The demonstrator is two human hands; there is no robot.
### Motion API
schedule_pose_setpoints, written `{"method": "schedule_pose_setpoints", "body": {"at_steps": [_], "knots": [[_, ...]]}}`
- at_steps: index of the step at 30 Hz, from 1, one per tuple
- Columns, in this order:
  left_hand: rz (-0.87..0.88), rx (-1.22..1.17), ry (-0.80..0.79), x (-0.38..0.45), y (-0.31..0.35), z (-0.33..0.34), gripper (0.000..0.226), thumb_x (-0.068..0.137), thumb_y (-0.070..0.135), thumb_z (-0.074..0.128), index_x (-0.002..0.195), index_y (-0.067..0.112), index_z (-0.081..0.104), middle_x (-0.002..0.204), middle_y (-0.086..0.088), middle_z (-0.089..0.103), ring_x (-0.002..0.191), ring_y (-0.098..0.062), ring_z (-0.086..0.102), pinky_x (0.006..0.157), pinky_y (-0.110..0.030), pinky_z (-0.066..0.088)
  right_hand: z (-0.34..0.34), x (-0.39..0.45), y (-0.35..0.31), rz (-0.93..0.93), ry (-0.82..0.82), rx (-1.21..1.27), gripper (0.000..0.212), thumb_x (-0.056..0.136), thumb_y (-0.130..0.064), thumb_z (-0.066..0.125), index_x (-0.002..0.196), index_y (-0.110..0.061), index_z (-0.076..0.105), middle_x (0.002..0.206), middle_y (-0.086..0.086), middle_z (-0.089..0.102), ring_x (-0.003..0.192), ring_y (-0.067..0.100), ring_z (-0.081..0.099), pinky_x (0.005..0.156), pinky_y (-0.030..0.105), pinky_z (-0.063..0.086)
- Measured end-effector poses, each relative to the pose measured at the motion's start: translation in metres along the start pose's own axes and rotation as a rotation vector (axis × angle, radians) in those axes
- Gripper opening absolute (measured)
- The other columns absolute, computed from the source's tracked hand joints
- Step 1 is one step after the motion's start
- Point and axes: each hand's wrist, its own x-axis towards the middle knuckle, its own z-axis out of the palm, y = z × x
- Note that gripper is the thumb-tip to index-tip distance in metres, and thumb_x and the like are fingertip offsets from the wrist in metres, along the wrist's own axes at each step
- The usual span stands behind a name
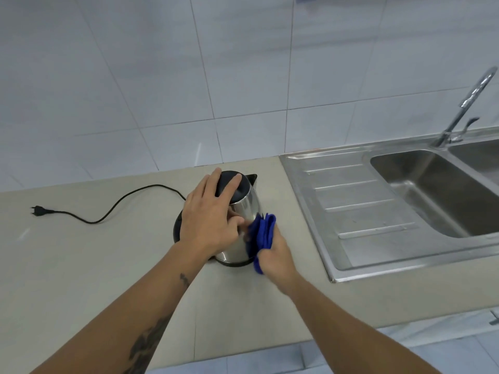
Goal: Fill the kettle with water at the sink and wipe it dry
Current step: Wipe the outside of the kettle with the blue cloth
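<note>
A steel kettle (249,205) with a black lid and spout stands on the beige counter (108,260), left of the sink. My left hand (212,217) lies over its lid and handle side, holding it steady. My right hand (278,255) grips a folded blue cloth (263,233) and presses it against the kettle's lower right side. The kettle's handle is hidden under my left hand.
A black power cord (113,209) with its plug (39,211) lies loose on the counter to the left. The steel sink (437,190) with a ribbed drainboard (359,203) and a tap (464,109) is at the right. A tiled wall stands behind.
</note>
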Motion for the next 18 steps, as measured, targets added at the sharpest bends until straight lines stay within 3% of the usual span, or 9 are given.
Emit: {"method": "schedule_pose_setpoints", "body": {"at_steps": [2, 5, 7, 9, 11, 14, 18], "knots": [[0.025, -0.026, -0.046, 0.000, 0.001, 0.001, 0.086, 0.082, 0.039, 0.068, 0.154, 0.040, 0.021, 0.166, -0.001, 0.011, 0.150, -0.026, 0.017, 0.120, -0.041, 0.020, -0.019, 0.010, -0.012, 0.047, 0.001, 0.009, 0.065, 0.072, 0.019, 0.040, 0.119, -0.020, 0.062, 0.109, 0.008, 0.072, 0.099, 0.025, 0.070, 0.061, 0.021, 0.056], [0.050, -0.047, -0.063, -0.003, 0.008, 0.004, 0.086, 0.084, 0.037, 0.068, 0.154, 0.041, 0.019, 0.166, 0.000, 0.009, 0.150, -0.025, 0.015, 0.120, -0.041, 0.020, -0.021, 0.014, -0.005, 0.036, 0.038, -0.022, 0.061, 0.068, 0.016, 0.043, 0.117, -0.017, 0.058, 0.110, 0.014, 0.068, 0.087, 0.026, 0.068, 0.061, 0.024, 0.057], [0.036, -0.047, -0.046, -0.006, 0.013, 0.008, 0.085, 0.083, 0.036, 0.068, 0.154, 0.040, 0.020, 0.166, 0.000, 0.010, 0.150, -0.025, 0.016, 0.120, -0.041, 0.021, -0.011, 0.003, 0.017, -0.043, 0.055, -0.079, 0.071, 0.061, 0.008, 0.045, 0.126, -0.019, 0.053, 0.125, 0.018, 0.060, 0.094, 0.024, 0.068, 0.073, 0.027, 0.059], [0.017, -0.035, -0.057, -0.009, 0.018, 0.012, 0.084, 0.084, 0.038, 0.066, 0.154, 0.040, 0.018, 0.166, 0.000, 0.008, 0.150, -0.025, 0.014, 0.120, -0.041, 0.020, -0.001, -0.016, 0.032, -0.085, 0.037, -0.137, 0.089, 0.061, 0.004, 0.048, 0.145, -0.020, 0.039, 0.141, 0.009, 0.049, 0.113, 0.020, 0.062, 0.094, 0.037, 0.058], [0.000, -0.022, -0.044, -0.011, 0.024, 0.015, 0.081, 0.086, 0.042, 0.062, 0.154, 0.040, 0.018, 0.166, -0.002, 0.009, 0.149, -0.025, 0.016, 0.119, -0.041, 0.023, -0.004, -0.027, 0.027, -0.091, 0.031, -0.184, 0.093, 0.067, 0.010, 0.049, 0.154, -0.017, 0.027, 0.142, 0.002, 0.041, 0.118, 0.018, 0.055, 0.102, 0.039, 0.054], [-0.022, -0.018, 0.006, -0.010, 0.034, 0.015, 0.078, 0.086, 0.047, 0.061, 0.153, 0.038, 0.023, 0.164, -0.005, 0.017, 0.146, -0.028, 0.023, 0.114, -0.040, 0.029, -0.013, -0.014, 0.011, -0.142, 0.062, -0.157, 0.086, 0.070, 0.011, 0.050, 0.149, -0.019, 0.035, 0.133, 0.005, 0.047, 0.111, 0.022, 0.059, 0.095, 0.043, 0.057], [0.001, -0.031, -0.077, -0.009, 0.027, 0.009, 0.078, 0.090, 0.042, 0.056, 0.154, 0.043, 0.012, 0.166, 0.000, 0.005, 0.149, -0.024, 0.012, 0.115, -0.036, 0.028, -0.027, 0.004, 0.004, -0.113, 0.092, -0.152, 0.079, 0.066, 0.005, 0.050, 0.139, -0.026, 0.048, 0.124, 0.007, 0.059, 0.109, 0.026, 0.064, 0.090, 0.045, 0.061]]}}
